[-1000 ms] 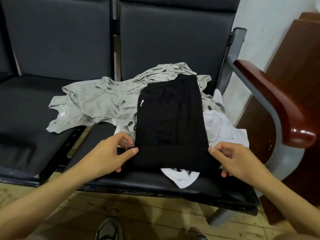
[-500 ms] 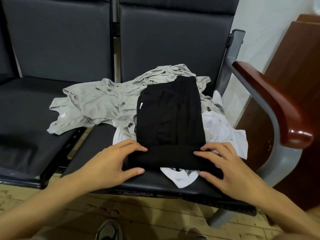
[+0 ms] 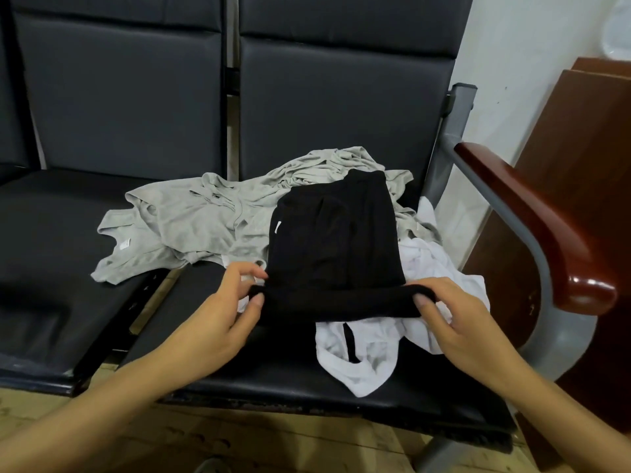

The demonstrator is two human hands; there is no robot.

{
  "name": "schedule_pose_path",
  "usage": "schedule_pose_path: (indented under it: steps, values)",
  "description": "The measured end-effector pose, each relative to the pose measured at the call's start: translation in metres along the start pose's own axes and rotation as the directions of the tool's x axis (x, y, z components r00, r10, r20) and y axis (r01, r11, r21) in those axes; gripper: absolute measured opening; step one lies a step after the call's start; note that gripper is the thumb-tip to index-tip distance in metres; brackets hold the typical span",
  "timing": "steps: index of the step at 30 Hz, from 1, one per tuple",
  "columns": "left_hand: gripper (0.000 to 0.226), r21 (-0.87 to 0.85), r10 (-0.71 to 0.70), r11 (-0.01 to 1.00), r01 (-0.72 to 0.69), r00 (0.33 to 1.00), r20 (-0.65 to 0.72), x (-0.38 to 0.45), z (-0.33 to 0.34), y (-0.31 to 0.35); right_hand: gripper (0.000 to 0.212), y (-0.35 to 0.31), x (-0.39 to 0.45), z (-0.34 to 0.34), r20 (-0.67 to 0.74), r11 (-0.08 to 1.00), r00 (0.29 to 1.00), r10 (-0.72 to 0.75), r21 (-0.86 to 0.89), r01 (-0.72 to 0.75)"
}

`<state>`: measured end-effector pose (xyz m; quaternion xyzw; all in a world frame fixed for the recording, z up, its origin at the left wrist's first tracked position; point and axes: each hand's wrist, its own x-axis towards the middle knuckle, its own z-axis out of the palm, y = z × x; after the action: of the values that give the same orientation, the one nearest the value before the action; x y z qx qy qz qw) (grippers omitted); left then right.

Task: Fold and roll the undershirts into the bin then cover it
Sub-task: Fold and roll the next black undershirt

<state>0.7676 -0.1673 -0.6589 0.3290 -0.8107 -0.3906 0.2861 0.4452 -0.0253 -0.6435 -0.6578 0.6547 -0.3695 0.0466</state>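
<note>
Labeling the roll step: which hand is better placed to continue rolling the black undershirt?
Neither alone: left hand and right hand each pinch an end of the black undershirt roll, evenly placed.

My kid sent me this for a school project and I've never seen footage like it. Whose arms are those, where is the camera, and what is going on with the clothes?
No machine here: a person wears a wide-angle camera on the head, looking down at their own two arms. On the black seat lies a folded black undershirt, with a rumpled grey undershirt and a white undershirt beneath and beside it. The left hand and the right hand each pinch an end of the black undershirt's near edge, which is rolled into a thick tube. A wooden armrest stands at the right. No bin is in view.
</note>
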Motion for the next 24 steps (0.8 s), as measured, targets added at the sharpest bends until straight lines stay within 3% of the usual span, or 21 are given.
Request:
schedule_pose_path:
  steps: [2,6,9,12,19,24]
  values:
    - [0.020,-0.136,-0.021,0.991,0.019,1.000,-0.014,0.008,-0.003,0.012,0.021,-0.005,0.011,-0.004,-0.010,0.998,1.000,0.028,0.058,-0.028]
    - [0.021,-0.181,-0.084,0.980,0.078,0.996,-0.023,0.024,-0.015,0.025,0.018,-0.014,0.033,-0.015,-0.042,0.991,0.996,0.074,0.119,-0.068]
    - [0.014,-0.309,-0.131,0.942,0.130,0.991,0.016,0.022,-0.018,0.026,0.018,-0.021,0.043,-0.019,-0.048,0.975,0.993,0.109,0.202,-0.097]
    - [0.027,-0.254,-0.104,0.960,0.118,0.992,0.066,0.016,-0.017,0.025,0.019,-0.023,0.046,-0.017,-0.037,0.953,0.987,0.154,0.268,-0.139]
    - [0.030,-0.222,-0.139,0.967,0.128,0.990,-0.034,0.017,-0.018,0.021,0.016,-0.020,0.049,-0.014,0.035,0.913,0.951,0.307,0.271,-0.305]
    - [0.025,-0.400,-0.243,0.862,0.311,0.947,0.211,0.016,-0.036,0.026,0.011,-0.020,0.050,-0.029,0.148,0.899,0.918,0.368,0.196,-0.392]
